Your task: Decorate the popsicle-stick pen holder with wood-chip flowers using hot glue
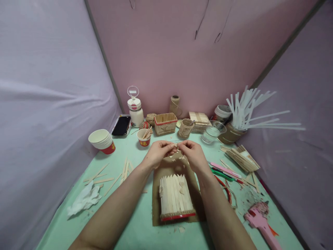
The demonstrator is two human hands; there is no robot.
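Note:
My left hand (161, 152) and my right hand (191, 152) meet above the far end of a brown cardboard sheet (157, 208). Their fingertips pinch a small pale piece of wood (176, 146), mostly covered by the fingers. Below them on the cardboard lies a box-like piece made of wooden craft sticks (174, 196), its far stick ends cut to points. A red strip and a braided trim run along its near edge. Small wood chips (182, 158) are scattered on the cardboard under my hands.
On the right are a pink glue gun (262, 222), pens (225, 169), craft sticks (241, 158) and a holder of white glue sticks (244, 111). Paper cups (102, 140), a crumpled tissue (85, 199) and a phone (121, 125) lie left. A red-rimmed basket (165, 124) stands behind.

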